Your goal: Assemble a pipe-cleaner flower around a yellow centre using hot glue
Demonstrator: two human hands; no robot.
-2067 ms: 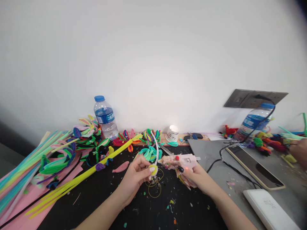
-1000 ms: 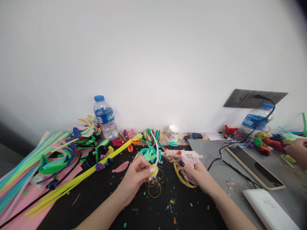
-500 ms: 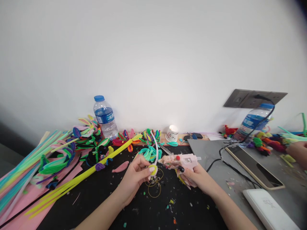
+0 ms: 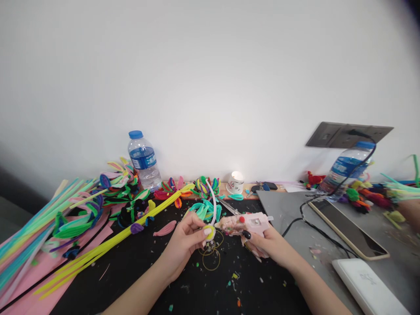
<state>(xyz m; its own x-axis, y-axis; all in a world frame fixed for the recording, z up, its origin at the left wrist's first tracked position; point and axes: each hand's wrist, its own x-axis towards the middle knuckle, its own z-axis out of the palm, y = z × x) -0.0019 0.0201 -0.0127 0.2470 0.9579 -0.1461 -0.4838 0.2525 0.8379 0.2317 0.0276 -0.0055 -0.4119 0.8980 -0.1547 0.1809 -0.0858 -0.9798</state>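
Note:
Between thumb and fingers, my left hand (image 4: 190, 236) pinches a small coiled yellow pipe cleaner (image 4: 209, 233). A pale lilac pipe cleaner (image 4: 214, 203) curves upward from it. My right hand (image 4: 261, 240) is wrapped round the grip of a pale pink hot glue gun (image 4: 257, 222), its front covered in fuzzy stuck bits and a red ball. The gun's nozzle points left and is at the yellow coil; whether it touches cannot be made out. Behind my hands lie a turquoise pipe-cleaner bundle (image 4: 205, 210) and scissors (image 4: 229, 207). Thin gold rings (image 4: 211, 261) lie below the coil on the black mat.
Yellow pipe cleaners (image 4: 108, 245) and colourful ones crowd the left. Water bottles (image 4: 144, 162) stand at both sides by the wall. A paper cup (image 4: 235, 183) is at the back. Rightward lie a phone (image 4: 348, 227), black cable (image 4: 323, 234), white box (image 4: 367, 280) and another person's hand (image 4: 408, 210).
My right hand has brought the glue gun slightly left, its nozzle closer to the yellow coil. My left hand stays put. The other person's hand at far right has shifted.

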